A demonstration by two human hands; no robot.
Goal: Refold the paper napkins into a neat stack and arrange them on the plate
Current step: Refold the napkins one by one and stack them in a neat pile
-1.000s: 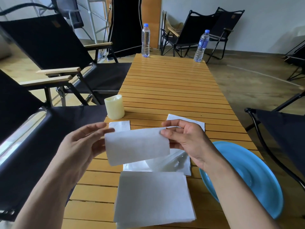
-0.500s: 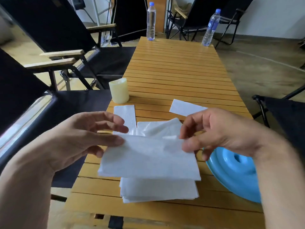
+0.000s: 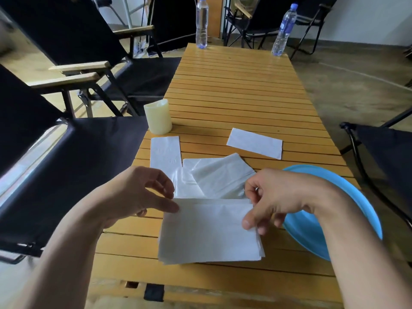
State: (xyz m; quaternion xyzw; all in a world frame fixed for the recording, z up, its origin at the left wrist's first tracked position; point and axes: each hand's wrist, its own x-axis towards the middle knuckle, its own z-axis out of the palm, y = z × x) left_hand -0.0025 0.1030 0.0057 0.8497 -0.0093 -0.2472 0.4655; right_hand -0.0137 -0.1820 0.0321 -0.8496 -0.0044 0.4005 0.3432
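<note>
A stack of folded white paper napkins [image 3: 209, 233] lies on the wooden slat table near its front edge. My left hand [image 3: 133, 197] has its thumb tip on the stack's top left corner, fingers apart and holding nothing. My right hand [image 3: 283, 197] pinches the right edge of the top napkin between thumb and fingers. Behind the stack lies a loosely opened, crumpled napkin [image 3: 218, 175]. A folded napkin strip [image 3: 165, 152] rests to its left, another folded strip [image 3: 255, 142] further back on the right. The blue plate [image 3: 361, 204] sits at the right table edge, partly under my right forearm, with no napkins visible on it.
A cream candle [image 3: 158, 117] stands at the table's left edge behind the napkins. Two water bottles [image 3: 201, 23] [image 3: 284, 30] stand at the far end. Black folding chairs flank the table on the left [image 3: 66, 41] and the right [image 3: 383, 148].
The folded napkin I held up in both hands has come down onto the stack. My left hand has loosened to a thumb touch. The view has tilted down and nearer.
</note>
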